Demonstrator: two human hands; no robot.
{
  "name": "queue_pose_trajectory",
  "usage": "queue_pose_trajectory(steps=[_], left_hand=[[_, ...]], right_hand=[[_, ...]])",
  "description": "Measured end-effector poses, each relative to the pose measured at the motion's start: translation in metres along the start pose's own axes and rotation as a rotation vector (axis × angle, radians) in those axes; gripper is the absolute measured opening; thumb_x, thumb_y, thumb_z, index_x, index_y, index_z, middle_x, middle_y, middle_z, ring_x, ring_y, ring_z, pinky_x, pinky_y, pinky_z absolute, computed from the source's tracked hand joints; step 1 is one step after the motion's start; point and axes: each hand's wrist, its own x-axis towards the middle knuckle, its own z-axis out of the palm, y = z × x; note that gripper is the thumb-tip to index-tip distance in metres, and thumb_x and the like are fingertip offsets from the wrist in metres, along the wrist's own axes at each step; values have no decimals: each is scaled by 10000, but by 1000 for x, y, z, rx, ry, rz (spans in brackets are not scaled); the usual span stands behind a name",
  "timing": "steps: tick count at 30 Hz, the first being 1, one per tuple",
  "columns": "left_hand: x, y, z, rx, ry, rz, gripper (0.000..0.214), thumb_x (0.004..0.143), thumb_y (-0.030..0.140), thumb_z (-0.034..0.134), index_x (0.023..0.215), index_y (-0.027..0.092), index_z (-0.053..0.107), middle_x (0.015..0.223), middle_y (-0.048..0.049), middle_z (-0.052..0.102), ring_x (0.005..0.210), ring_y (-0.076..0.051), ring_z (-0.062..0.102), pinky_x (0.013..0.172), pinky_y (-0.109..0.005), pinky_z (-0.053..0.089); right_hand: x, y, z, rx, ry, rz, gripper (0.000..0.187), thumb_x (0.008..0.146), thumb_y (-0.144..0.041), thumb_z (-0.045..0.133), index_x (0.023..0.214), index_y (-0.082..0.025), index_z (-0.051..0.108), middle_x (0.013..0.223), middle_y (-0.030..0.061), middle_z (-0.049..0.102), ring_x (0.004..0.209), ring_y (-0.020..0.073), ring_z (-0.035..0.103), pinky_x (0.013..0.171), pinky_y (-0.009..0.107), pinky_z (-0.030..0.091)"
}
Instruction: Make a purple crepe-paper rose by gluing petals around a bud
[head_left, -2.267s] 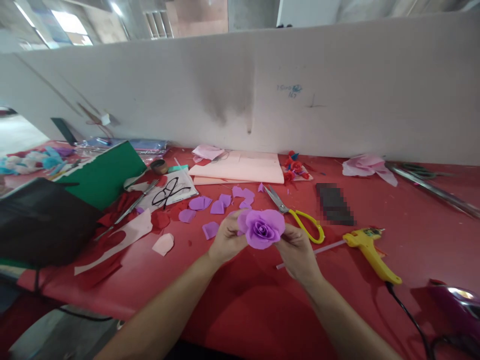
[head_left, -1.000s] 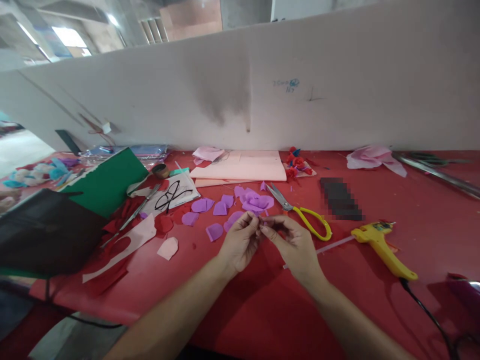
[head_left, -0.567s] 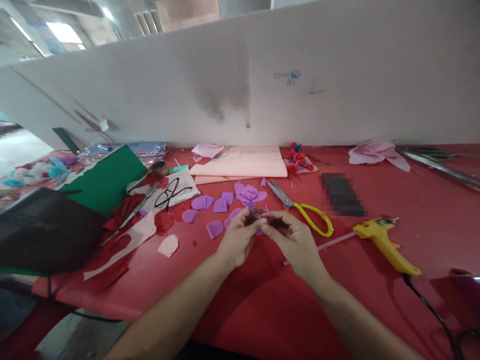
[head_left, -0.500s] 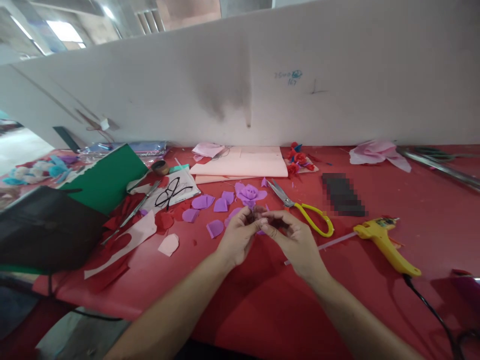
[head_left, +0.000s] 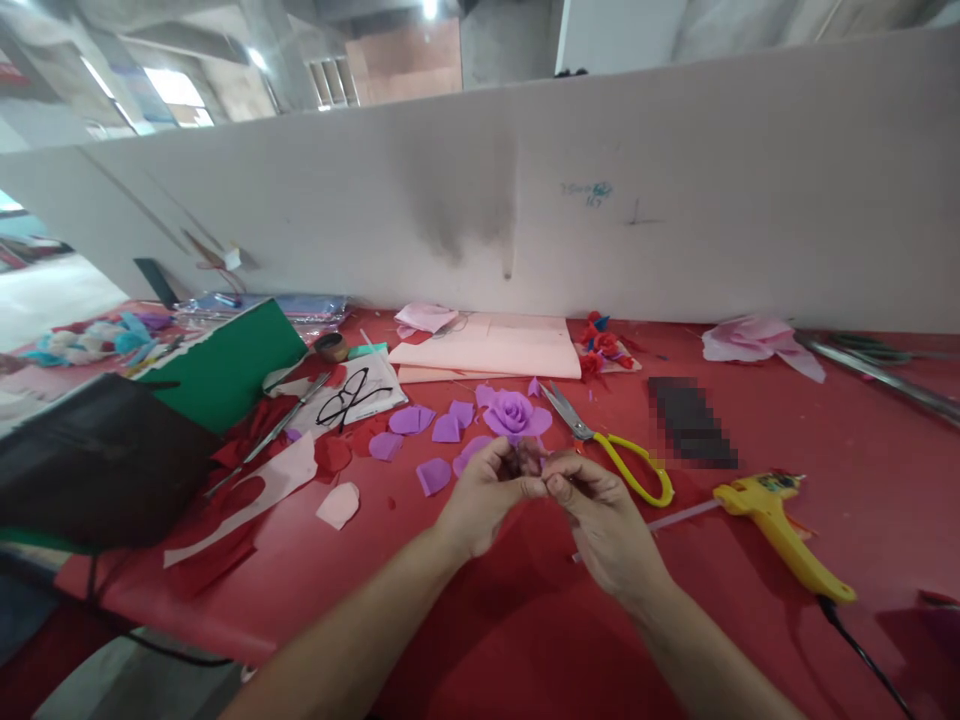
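Observation:
A purple paper flower (head_left: 514,412) with open, layered petals faces up just beyond my fingertips. My left hand (head_left: 487,495) is closed below it, thumb and fingers pinched round its underside, which the fingers hide. My right hand (head_left: 600,510) is closed too, its thumb and forefinger pressed together against the left fingertips; what they pinch is hidden. Loose purple paper petals (head_left: 433,477) lie left of the flower, one partly behind my left hand. Scissors with yellow handles (head_left: 637,470) lie partly open to the right of the flower.
At right lie a yellow glue gun (head_left: 780,525) with a glue stick and a blurred dark rectangle (head_left: 694,420). Behind are folded pink paper (head_left: 487,345) and red flowers (head_left: 602,345). Glasses (head_left: 349,398), paper scraps (head_left: 255,490) and a dark bag (head_left: 97,460) are at left.
The view has tipped up slightly. The purple flower has shifted a little right along with my hands and turned more toward me. Both hands stay pinched together.

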Motion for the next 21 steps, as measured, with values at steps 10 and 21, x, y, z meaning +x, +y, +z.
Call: queue_pose_trajectory(steps=[10, 21], left_hand=[[3, -5, -14, 335, 4, 266, 243, 786, 404, 661, 801, 163, 683, 751, -30, 636, 709, -134, 544, 702, -274, 445], [21, 42, -36, 145, 195, 513, 68, 803, 237, 640, 796, 185, 597, 689, -12, 664, 505, -86, 511, 512, -229, 391]], right_hand=[[8, -16, -6, 95, 241, -95, 279, 742, -369, 726, 616, -205, 539, 633, -36, 447, 604, 119, 412, 561, 245, 353], [9, -1, -15, -955, -90, -163, 162, 834, -288, 535, 705, -209, 592, 718, 12, 593, 705, 181, 542, 670, 307, 413]])
